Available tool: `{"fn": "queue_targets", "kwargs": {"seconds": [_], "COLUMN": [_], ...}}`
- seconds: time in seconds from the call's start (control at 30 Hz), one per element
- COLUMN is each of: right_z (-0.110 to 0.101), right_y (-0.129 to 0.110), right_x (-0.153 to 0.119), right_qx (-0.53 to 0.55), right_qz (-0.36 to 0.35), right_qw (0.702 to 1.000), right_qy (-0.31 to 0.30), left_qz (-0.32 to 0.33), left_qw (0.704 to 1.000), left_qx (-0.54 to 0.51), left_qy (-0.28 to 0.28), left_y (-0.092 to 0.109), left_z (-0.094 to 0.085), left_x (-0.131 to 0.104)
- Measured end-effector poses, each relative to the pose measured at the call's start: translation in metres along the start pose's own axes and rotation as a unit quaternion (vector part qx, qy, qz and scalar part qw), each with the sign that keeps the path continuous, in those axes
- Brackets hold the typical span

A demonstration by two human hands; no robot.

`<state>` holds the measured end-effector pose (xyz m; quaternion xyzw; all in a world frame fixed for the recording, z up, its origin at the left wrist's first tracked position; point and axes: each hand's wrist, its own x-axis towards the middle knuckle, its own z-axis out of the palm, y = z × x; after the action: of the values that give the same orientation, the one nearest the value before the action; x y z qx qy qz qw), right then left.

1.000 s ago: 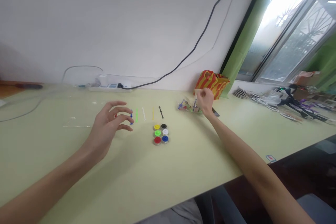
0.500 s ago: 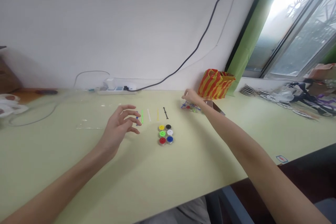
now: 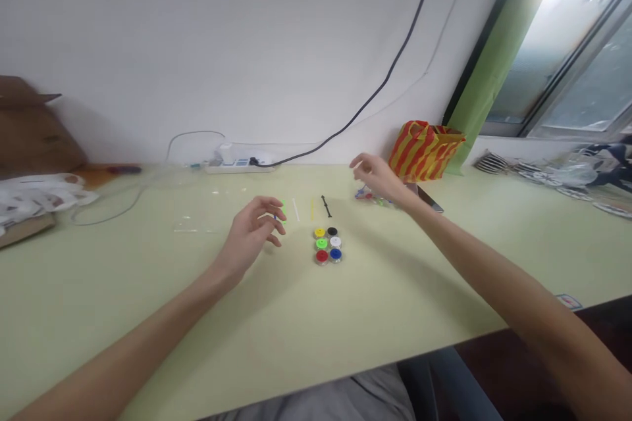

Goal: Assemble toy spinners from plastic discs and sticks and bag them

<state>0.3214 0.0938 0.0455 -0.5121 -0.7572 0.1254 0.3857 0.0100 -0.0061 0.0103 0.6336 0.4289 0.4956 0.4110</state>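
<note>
Right hand: the right hand [image 3: 375, 174] is now hanging over the far left part of the clear plastic bag [image 3: 370, 196], having been pinching at its right end a second ago; its fingers are curling loosely, and whether they are holding anything small cannot be told.
Plastic bag: it is lying right of the sticks, partly hidden by the hand and showing mixed coloured pieces inside.
Left hand: the left hand [image 3: 257, 230] is hovering with fingers spread and bent, visibly gripping nothing; it is standing slightly farther right over the sticks than before.
Sticks: the blue stick [image 3: 275, 216] and green stick [image 3: 284, 202] are now partly disappearing behind the left fingers; the white stick [image 3: 296, 209], yellow stick [image 3: 312, 210] and black stick [image 3: 326, 206] are lying apart, unmoved on the table [image 3: 276, 322].
Round pieces: six round pieces [image 3: 322, 245] are keeping their two columns, near the viewer from the sticks.
View: the camera is turning left, bringing in a cardboard box [image 3: 37, 135].
Meaning: the right hand is apparently working at the bag's contents, while the arranged pieces are staying undisturbed.
</note>
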Motion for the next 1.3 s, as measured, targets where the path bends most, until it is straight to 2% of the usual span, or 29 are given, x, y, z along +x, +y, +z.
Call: {"fn": "queue_targets", "kwargs": {"seconds": [0.07,0.13,0.2,0.27,0.4,0.57,0.7,0.87,0.97,1.13,1.3], "right_z": [0.027,0.05,0.065,0.071,0.072,0.075,0.076,0.084,0.089,0.085,0.073], "right_y": [-0.015,-0.026,-0.03,-0.028,-0.016,-0.01,-0.007,0.009,0.018,0.027,0.027], "right_x": [-0.022,-0.042,-0.059,-0.07,-0.081,-0.08,-0.079,-0.063,-0.047,-0.043,-0.054], "right_qx": [0.006,0.024,0.04,0.065,0.111,0.147,0.163,0.101,0.03,-0.045,-0.06], "right_qz": [-0.056,-0.1,-0.124,-0.121,-0.075,-0.038,-0.027,-0.042,-0.057,-0.092,-0.086], "right_qw": [0.998,0.995,0.991,0.99,0.99,0.986,0.983,0.994,0.998,0.991,0.991], "right_qy": [-0.014,-0.014,-0.015,-0.014,-0.034,-0.073,-0.075,-0.015,-0.025,-0.091,-0.085], "left_qz": [0.043,0.105,0.156,0.179,0.218,0.269,0.274,0.298,0.305,0.324,0.309], "left_qw": [0.995,0.976,0.951,0.937,0.915,0.875,0.867,0.863,0.86,0.826,0.806], "left_qx": [0.08,0.178,0.241,0.264,0.295,0.358,0.37,0.372,0.377,0.388,0.407], "left_qy": [-0.03,-0.072,-0.112,-0.143,-0.168,-0.185,-0.192,-0.165,-0.162,-0.248,-0.298], "left_y": [-0.006,-0.011,-0.016,-0.02,-0.024,-0.027,-0.029,-0.035,-0.036,-0.031,-0.028], "left_z": [-0.001,-0.002,0.0,0.004,0.01,0.01,0.01,0.014,0.018,0.023,0.024], "left_x": [0.0,0.0,-0.001,-0.003,-0.006,-0.007,-0.005,0.011,0.021,0.022,0.02]}}
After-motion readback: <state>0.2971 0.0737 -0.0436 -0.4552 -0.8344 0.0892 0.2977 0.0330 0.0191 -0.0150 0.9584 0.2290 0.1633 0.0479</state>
